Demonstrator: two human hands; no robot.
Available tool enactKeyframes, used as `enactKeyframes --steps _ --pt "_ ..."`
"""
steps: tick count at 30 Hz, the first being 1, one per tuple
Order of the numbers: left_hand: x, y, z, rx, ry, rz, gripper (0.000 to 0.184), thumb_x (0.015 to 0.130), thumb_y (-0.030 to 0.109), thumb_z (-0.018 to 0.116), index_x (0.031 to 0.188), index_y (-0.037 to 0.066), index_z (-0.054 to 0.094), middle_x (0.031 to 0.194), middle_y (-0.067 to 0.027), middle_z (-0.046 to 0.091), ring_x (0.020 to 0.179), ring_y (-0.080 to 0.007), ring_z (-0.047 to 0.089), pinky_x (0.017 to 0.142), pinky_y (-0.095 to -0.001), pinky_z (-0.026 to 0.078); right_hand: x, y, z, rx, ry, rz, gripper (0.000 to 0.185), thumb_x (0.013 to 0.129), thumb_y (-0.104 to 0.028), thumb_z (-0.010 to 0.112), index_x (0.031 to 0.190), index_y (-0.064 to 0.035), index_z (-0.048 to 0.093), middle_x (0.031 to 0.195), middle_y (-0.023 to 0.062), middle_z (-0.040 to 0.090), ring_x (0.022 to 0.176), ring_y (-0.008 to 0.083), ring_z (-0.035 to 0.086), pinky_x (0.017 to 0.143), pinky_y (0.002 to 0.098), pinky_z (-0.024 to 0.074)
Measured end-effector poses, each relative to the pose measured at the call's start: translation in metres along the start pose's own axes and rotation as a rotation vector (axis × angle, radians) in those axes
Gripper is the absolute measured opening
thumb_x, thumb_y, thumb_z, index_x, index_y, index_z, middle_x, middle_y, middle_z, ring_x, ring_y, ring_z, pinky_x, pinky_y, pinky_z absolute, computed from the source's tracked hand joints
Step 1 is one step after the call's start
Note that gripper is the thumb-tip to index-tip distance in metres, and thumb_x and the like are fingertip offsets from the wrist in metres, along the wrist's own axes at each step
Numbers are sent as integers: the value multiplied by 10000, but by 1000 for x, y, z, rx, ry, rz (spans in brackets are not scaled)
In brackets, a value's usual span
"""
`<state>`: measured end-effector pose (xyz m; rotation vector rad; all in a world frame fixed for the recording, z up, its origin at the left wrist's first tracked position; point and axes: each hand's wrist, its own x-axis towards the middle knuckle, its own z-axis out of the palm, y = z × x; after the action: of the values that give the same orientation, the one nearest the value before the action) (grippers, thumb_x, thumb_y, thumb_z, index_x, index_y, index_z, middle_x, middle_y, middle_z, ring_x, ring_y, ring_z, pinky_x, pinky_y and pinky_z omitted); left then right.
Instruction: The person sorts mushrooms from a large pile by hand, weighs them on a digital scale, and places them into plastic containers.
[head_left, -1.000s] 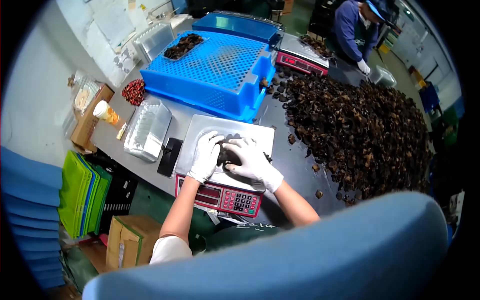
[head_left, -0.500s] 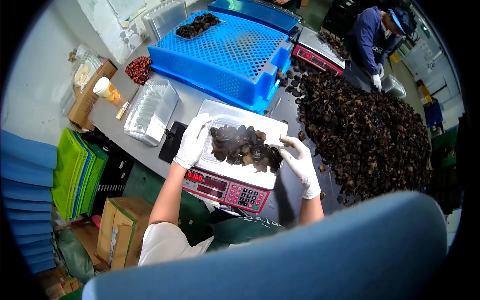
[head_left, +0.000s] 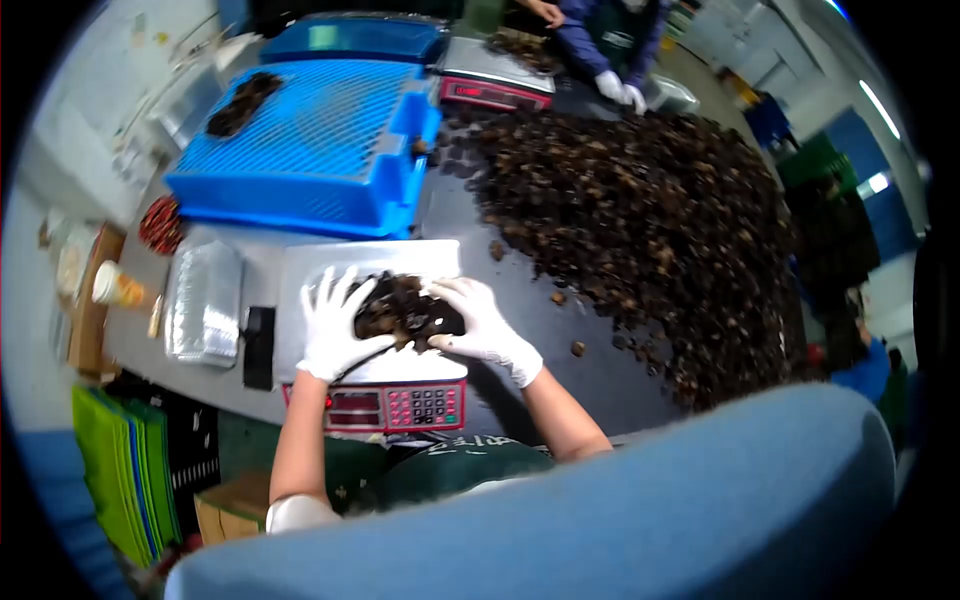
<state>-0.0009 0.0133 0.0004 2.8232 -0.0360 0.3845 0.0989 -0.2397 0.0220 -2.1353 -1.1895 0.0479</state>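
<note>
Dark wood ear mushrooms (head_left: 400, 305) sit heaped on the pale pan of a red-fronted digital scale (head_left: 425, 405). Their clear plastic tray is mostly hidden by the heap and my hands. My left hand (head_left: 335, 325), in a white glove, lies against the heap's left side with fingers spread and thumb pointing inward. On the opposite side, my white-gloved right hand (head_left: 485, 330) touches the mushrooms, its fingers over the far edge and its thumb apart near the front. The scale's digits are too blurred to read.
A large mushroom pile (head_left: 640, 220) covers the right of the table. An upturned blue crate (head_left: 290, 130) carries another filled tray. Stacked clear trays (head_left: 204, 300) and a paper cup (head_left: 117, 285) stand at left. Across the table, a co-worker's gloved hands (head_left: 620, 92) are near a second scale (head_left: 495, 92).
The view has swung to the right. My right hand has come in against the mushrooms, and my left hand has moved from the tray's left edge onto the heap's side with fingers spread.
</note>
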Motion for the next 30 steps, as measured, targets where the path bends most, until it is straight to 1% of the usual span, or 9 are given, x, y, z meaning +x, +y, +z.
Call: enactKeyframes --steps 3,6,9,13,14,19,26,29,30 --pt "-3 6 -10 -51 -62 -45 880 612 599 777 1369 212 548 1477 -134 421 1414 -420 266 1113 -674 139 -18 24 -1 309 129 123 664 727 -315 768 1312 -79 559 1376 148 509 1308 342 426 1106 448 326" --pt "-4 6 -8 -44 -55 -48 901 594 603 772 1371 209 545 1475 -135 419 1416 -413 266 1114 -675 139 -25 71 -7 -55 343 290 437 784 -231 701 1189 -83 630 1226 126 624 1165 327 555 1028 411 420" --pt "-2 9 -11 -52 -63 -58 897 597 601 770 1371 207 545 1474 -134 420 1418 -409 265 1116 -676 135 -44 142 8 -516 428 514 434 794 -189 666 1215 -98 612 1205 138 621 1076 323 581 892 439 503" --pt "-3 6 -8 -51 -65 -59 891 597 604 768 1364 206 549 1471 -134 423 1418 -410 266 1120 -674 125 -62 189 15 -438 282 626 206 797 -117 685 991 -50 662 1119 168 632 963 332 621 819 428 520" --pt "-3 7 -7 -49 -38 -47 886 597 604 769 1358 203 555 1469 -135 424 1418 -410 266 1122 -674 122 -58 189 15 -336 423 506 117 814 -122 646 908 -53 645 987 169 650 853 369 628 748 430 526" --pt "-4 7 -8 -57 -51 -60 876 610 604 771 1356 198 557 1469 -141 420 1418 -411 265 1123 -674 117 -16 170 20 -155 350 496 207 824 -185 678 977 -49 646 918 169 674 883 359 652 786 426 522" --pt "-4 7 -11 -85 -59 -65 884 603 578 785 1364 196 549 1467 -137 419 1413 -414 268 1133 -658 107 27 188 37 -487 135 639 297 847 -312 674 956 -49 589 886 192 666 829 367 672 738 468 543" --pt "-5 9 -13 -78 -56 -64 890 595 563 793 1361 183 548 1472 -135 417 1415 -412 271 1135 -649 109 29 198 36 -16 273 667 275 863 -272 651 905 0 635 846 204 677 787 338 673 719 425 522" --pt "-4 8 -13 -67 -60 -54 893 591 550 800 1359 171 547 1479 -133 412 1418 -410 270 1137 -641 112 33 181 27 143 327 654 269 863 -244 656 897 23 644 795 158 679 743 249 667 701 366 508"
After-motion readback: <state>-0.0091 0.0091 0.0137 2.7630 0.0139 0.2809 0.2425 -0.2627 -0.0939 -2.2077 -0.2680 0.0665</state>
